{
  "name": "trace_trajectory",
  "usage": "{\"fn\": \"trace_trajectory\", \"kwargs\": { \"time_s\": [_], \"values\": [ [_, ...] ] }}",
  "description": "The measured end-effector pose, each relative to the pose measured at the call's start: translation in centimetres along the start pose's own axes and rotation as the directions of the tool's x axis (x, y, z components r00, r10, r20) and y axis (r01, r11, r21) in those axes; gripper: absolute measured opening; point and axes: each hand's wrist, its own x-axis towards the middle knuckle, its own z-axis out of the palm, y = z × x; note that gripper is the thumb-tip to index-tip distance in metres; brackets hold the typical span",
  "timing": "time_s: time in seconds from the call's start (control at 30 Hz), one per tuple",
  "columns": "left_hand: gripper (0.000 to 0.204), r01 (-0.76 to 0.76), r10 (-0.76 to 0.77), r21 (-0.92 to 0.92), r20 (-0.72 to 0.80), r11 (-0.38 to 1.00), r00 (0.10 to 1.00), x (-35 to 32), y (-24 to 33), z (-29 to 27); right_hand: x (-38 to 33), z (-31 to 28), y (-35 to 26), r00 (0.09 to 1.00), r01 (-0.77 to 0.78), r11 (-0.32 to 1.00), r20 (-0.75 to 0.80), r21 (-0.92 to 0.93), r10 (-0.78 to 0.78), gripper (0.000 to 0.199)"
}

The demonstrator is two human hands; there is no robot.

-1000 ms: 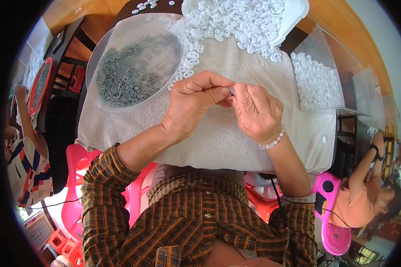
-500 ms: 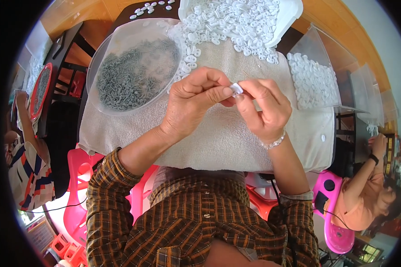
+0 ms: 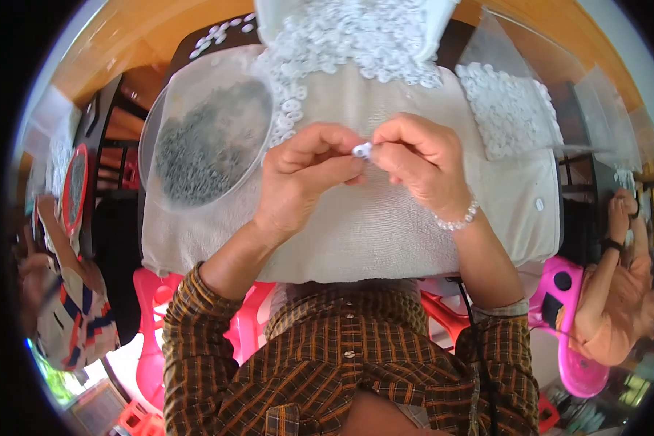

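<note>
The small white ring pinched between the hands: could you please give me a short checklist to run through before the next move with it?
1. Small white ring pinched by both hands: ok.
2. Left hand and right hand over the cloth-covered table: ok.
3. Tray of grey parts beside the left hand: ok.
4. Heap of white rings just ahead: ok.
5. Grey part seated in the ring: cannot tell.

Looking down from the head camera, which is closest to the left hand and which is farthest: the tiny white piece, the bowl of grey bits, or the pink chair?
1. White piece: at the left hand's fingertips.
2. Bowl of grey bits: just left.
3. Pink chair: far right.
</note>
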Motion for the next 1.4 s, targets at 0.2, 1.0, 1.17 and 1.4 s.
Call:
{"fn": "trace_trajectory", "kwargs": {
  "time_s": [0.2,1.0,1.17,1.4],
  "values": [
    [0.023,-0.022,0.033,0.142,-0.076,0.990,0.997,0.0,-0.4,-0.2,0.8,-0.1,1.6,0.965,0.251,0.953,-0.031,-0.171,-0.259,0.007],
    [0.018,-0.066,0.138,0.406,-0.149,0.912,0.979,0.4,-2.9,0.7,-1.1,-1.2,3.5,0.942,0.329,0.454,0.250,-0.828,-0.225,0.013],
    [0.018,-0.055,0.138,0.472,-0.144,0.880,0.980,0.3,-3.0,0.7,-1.0,-1.4,3.9,0.924,0.371,0.433,0.280,-0.822,-0.259,0.014],
    [0.019,-0.008,0.130,0.523,-0.197,0.852,0.972,0.2,-2.9,1.7,-1.0,-2.7,4.3,0.964,0.262,0.585,0.173,-0.768,-0.205,0.012]
  ]
}}
